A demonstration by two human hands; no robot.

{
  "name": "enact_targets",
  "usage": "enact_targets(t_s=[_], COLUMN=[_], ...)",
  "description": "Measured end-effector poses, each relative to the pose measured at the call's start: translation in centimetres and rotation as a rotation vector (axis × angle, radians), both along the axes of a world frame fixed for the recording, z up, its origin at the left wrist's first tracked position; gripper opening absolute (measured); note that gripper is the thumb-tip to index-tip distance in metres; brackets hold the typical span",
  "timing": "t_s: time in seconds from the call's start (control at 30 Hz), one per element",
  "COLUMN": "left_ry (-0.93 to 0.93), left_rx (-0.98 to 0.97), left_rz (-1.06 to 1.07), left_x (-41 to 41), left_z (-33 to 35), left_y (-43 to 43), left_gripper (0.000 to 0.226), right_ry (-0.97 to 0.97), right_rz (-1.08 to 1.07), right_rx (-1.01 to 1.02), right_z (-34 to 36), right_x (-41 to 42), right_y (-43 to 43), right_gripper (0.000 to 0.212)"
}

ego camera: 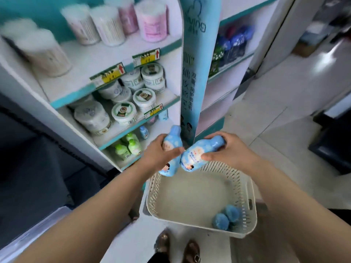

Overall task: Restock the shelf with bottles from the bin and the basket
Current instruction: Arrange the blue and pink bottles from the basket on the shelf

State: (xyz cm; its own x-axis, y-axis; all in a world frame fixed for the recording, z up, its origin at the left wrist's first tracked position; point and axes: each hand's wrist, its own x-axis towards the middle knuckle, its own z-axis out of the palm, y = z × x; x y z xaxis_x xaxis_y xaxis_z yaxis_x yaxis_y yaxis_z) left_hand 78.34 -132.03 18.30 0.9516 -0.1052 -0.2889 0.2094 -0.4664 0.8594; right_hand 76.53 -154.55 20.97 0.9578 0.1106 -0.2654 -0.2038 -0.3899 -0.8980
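**A bottle in each hand, over the basket**

Your left hand (161, 154) curls its fingers and thumb round the left bottle (175, 133), which stands cap up and tilted a little. Your right hand (228, 149) grips the right bottle (197, 154) with the thumb across the label and the cap pointing up and to the right. The two bases sit just beside each other above the far rim of the white basket (250, 186). Two spare bottles (220, 222) lie in the basket's near right corner. The shelf (79, 88) stands beyond your left hand. Its lowest tier holds green bottles (129, 147), and the tier above holds white jars (123, 112).
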Motion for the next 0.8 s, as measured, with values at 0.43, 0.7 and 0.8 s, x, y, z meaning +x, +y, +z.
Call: enact_targets(t_s=[0.43, 0.7, 0.8], left_ry=[-0.225, -0.377, -0.413], left_rx=[0.036, 0.229, 0.253], left_rz=[0.299, 0.381, 0.411], left_x=[-8.1, -17.9, -22.6], left_z=[11.3, 15.8, 17.3], left_y=[13.9, 26.2, 31.6], left_gripper=[0.055, 0.058, 0.059], right_ry=[-0.244, -0.399, -0.438], right_rz=[0.325, 0.545, 0.598], right_rx=[0.154, 0.144, 0.174], right_z=[10.2, 15.6, 17.0], right_x=[0.3, -6.2, -10.0], right_y=[15.3, 29.2, 35.1], right_gripper=[0.030, 0.050, 0.047])
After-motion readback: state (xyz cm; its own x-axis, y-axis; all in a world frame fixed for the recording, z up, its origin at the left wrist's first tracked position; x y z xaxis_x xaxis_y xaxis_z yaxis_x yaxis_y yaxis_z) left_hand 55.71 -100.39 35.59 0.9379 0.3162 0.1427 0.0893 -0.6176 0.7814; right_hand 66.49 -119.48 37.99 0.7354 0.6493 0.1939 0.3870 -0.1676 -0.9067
